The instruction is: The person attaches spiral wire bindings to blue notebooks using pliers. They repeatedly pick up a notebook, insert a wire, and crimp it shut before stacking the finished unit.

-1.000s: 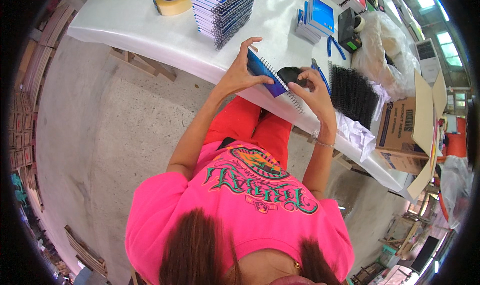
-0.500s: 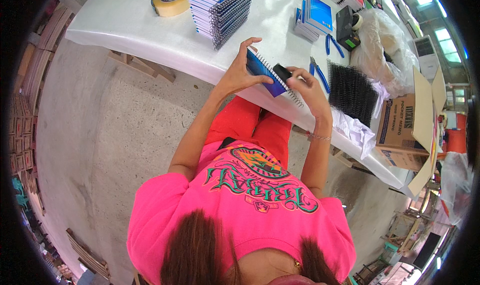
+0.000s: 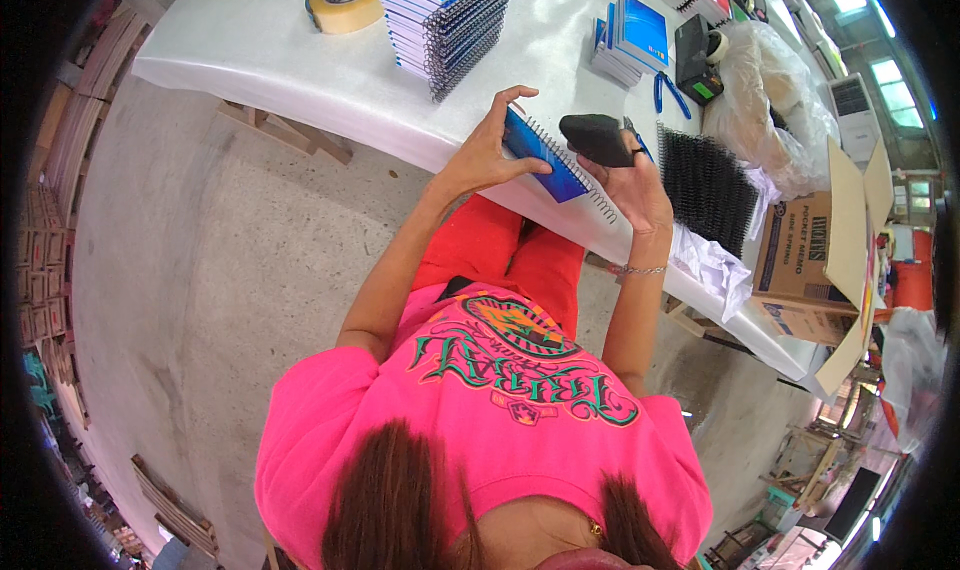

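My left hand [image 3: 485,155] is closed around a small blue spiral notebook [image 3: 548,158], its thumb on the cover and its fingers at the far end. A pale wire coil [image 3: 603,206] runs along the notebook's edge and sticks out past its near end. Just right of the coil, my right hand [image 3: 638,192] is turned partly palm up, its fingers apart. A black oval pad [image 3: 594,140] sits over its fingers with a dark band around them, standing off the notebook. Behind that hand lie blue-handled pliers [image 3: 643,144], mostly hidden.
A tall stack of blue spiral notebooks [image 3: 428,32] and tape rolls [image 3: 345,8] stand at the far left. Unbound blue notebooks [image 3: 640,32], another pair of blue pliers [image 3: 670,95], black coils [image 3: 708,190], plastic bags [image 3: 765,85] and an open carton [image 3: 800,255] line the right.
My right hand has lifted off the coil and turned palm up, bringing the black pad into fuller view. My left hand and the notebook have shifted slightly right and nearer.
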`<state>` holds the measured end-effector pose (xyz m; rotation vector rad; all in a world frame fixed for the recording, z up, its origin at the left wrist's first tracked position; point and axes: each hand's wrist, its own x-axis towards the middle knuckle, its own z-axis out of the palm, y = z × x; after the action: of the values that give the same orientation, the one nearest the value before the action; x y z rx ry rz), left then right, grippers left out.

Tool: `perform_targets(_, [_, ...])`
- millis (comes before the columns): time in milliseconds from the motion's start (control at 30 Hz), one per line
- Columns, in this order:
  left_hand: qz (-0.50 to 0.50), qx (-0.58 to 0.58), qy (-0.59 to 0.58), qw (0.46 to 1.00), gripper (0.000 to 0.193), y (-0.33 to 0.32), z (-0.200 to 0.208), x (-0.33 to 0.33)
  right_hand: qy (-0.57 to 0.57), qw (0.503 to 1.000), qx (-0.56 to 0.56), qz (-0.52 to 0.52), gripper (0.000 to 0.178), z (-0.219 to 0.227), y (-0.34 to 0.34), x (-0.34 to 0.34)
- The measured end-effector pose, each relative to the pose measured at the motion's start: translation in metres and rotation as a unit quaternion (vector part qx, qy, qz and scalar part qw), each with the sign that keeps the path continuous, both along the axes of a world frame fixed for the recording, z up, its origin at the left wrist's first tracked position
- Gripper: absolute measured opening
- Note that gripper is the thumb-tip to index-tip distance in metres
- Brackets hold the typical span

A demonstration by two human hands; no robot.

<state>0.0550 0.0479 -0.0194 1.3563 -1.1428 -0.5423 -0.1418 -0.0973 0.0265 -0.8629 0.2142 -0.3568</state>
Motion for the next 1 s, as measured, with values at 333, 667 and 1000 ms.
perform_targets(333, [-0.007, 0.021, -0.007, 1.000, 0.103, 0.002, 0.000, 0.001, 0.155, 0.956, -0.249, -0.024, 0.019, 0.011, 0.003, 0.017])
perform_targets(667, [0.038, -0.008, 0.062, 0.997, 0.071, -0.002, 0.000, -0.005, 0.190, 0.727, -0.593, -0.289, 0.045, -0.014, -0.017, 0.040])
perform_targets(1000, [0.121, -0.055, 0.123, 0.983, 0.029, -0.006, -0.006, -0.009, 0.416, 0.482, -0.717, -0.283, 0.065, -0.065, -0.025, -0.015])
